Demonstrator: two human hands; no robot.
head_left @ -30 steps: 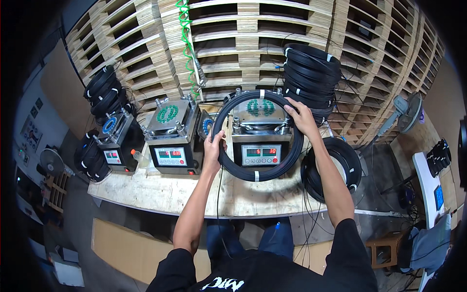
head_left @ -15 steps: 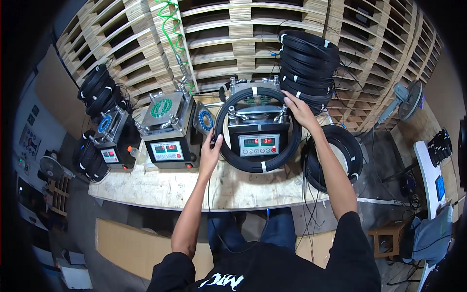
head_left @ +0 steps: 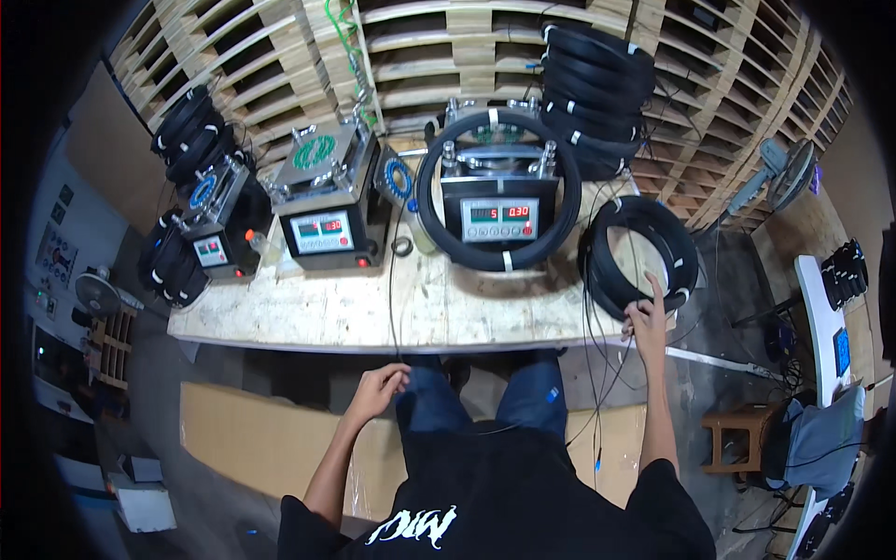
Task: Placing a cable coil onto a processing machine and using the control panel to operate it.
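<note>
A large coil of black cable (head_left: 431,233), bound with white ties, hangs around the front of a metal box-shaped machine (head_left: 501,220) with a red-digit display. Below the table's front edge, the fingers of my left hand (head_left: 381,390) are pinched on a thin black cable (head_left: 393,313) that runs down from the tabletop. Over at the right, my right hand (head_left: 646,322) is at the near rim of a stack of black cable coils (head_left: 686,252). Its index finger is stretched out and the others are bent. Loose cable ends hang just left of it.
Two more display machines (head_left: 322,224) (head_left: 213,238) stand to the left, with green and blue rings on top. A tall coil pile (head_left: 597,93) is at the back right, against wooden pallets (head_left: 420,56). A small bottle (head_left: 264,245) stands between machines. A fan (head_left: 784,177) is at right.
Both hands have let go of the coil around the machine, which stays there. My left hand has come down toward me below the table edge; my right hand has moved to the coils at right.
</note>
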